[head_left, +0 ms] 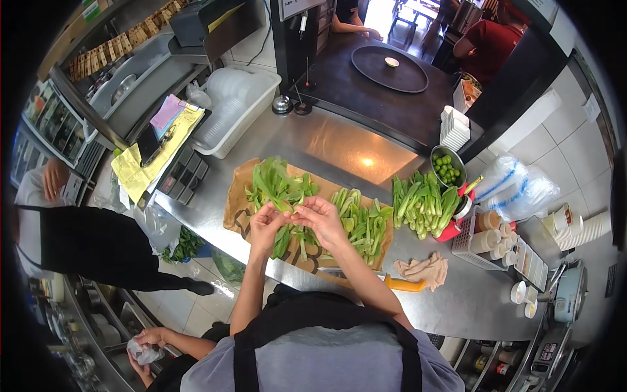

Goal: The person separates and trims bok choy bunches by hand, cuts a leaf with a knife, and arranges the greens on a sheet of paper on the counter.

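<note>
My left hand [266, 225] and my right hand [323, 221] meet over a brown cardboard sheet [236, 189], fingertips pinched together on a leafy green [271, 181]. Its broad leaves spread beyond my fingers, overlapping other greens behind. Cut leafy greens [366, 228] lie on the cardboard to the right of my right hand. Farther right on the steel counter is a heap of whole leafy greens [423, 202]. A knife with an orange-yellow handle [405, 285] rests at the near edge of the cardboard, below my right forearm, which partly covers it.
A crumpled cloth [423, 270] lies right of the knife. Limes fill a metal bowl [436, 154] behind the greens. A basket of jars [467, 243] stands right, a white plastic tub [264, 91] back left. Two co-workers are near: one in a black apron [91, 245], another's hands [149, 343] below.
</note>
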Tool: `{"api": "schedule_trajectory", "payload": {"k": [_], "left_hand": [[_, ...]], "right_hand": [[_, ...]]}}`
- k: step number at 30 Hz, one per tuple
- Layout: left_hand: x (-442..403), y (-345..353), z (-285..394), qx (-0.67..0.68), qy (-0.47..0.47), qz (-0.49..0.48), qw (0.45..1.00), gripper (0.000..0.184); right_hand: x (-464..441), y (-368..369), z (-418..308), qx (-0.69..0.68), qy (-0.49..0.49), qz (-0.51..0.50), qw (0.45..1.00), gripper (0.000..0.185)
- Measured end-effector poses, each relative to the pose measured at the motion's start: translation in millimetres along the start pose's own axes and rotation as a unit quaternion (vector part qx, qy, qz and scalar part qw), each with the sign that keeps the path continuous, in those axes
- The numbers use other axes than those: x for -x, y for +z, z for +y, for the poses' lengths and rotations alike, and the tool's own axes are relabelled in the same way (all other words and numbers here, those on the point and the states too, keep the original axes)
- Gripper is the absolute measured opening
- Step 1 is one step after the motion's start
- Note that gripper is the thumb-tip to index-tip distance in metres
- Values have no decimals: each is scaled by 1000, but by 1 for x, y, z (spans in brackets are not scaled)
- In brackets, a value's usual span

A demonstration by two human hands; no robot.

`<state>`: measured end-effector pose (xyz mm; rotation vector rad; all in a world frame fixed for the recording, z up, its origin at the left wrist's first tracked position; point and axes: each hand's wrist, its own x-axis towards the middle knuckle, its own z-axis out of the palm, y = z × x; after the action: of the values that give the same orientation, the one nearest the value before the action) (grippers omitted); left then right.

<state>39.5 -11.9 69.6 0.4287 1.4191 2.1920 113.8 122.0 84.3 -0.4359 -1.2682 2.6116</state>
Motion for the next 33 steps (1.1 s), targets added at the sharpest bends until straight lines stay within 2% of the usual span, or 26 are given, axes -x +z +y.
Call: {"api": "schedule_trajectory", "payload": {"k": [4, 7, 10, 11, 13, 15, 16, 17, 19, 22, 23, 27, 29, 33], "left_hand": [[-3, -5, -9, 68, -6, 41, 997, 22], [-4, -14, -14, 173, -52, 56, 982, 24], [-3, -29, -16, 247, -66, 44, 966, 27], [-2, -34, -15, 264, -64, 35, 962, 28], [1, -40, -3, 164, -65, 31, 984, 30], [5, -42, 7, 49, -64, 16, 997, 32], [5, -41, 12, 38, -74, 9, 997, 31], [6, -40, 11, 30, -67, 12, 997, 31], [3, -35, 9, 14, -54, 15, 998, 31], [0, -28, 0, -14, -54, 0, 998, 30], [1, -23, -5, -45, -53, -3, 998, 30], [6, 10, -14, -74, -82, -34, 993, 27], [5, 23, -12, -110, -112, -82, 984, 29], [8, 39, -20, -148, -131, -168, 966, 30]], "right_hand": [[-17, -2, 21, -135, 38, 43, 989, 8], [-27, -7, 29, -218, 102, 43, 970, 8], [-35, -12, 34, -254, 112, 16, 961, 8], [-36, -16, 33, -216, 92, 34, 971, 11], [-38, -20, 21, -138, 49, 68, 987, 17], [-43, -29, 15, 134, 27, 35, 990, 26], [-43, -31, 15, 267, 13, 20, 963, 31], [-41, -31, 17, 356, -55, 32, 932, 32], [-29, -21, 12, 519, -191, 60, 831, 35], [-5, -9, 10, 285, -84, -53, 953, 36], [0, -9, 15, 254, -132, -75, 955, 34], [20, -27, 22, 213, -176, 12, 961, 26], [33, -35, 6, 214, -170, 45, 961, 23], [61, -49, -27, 263, -246, 67, 930, 19]]}}
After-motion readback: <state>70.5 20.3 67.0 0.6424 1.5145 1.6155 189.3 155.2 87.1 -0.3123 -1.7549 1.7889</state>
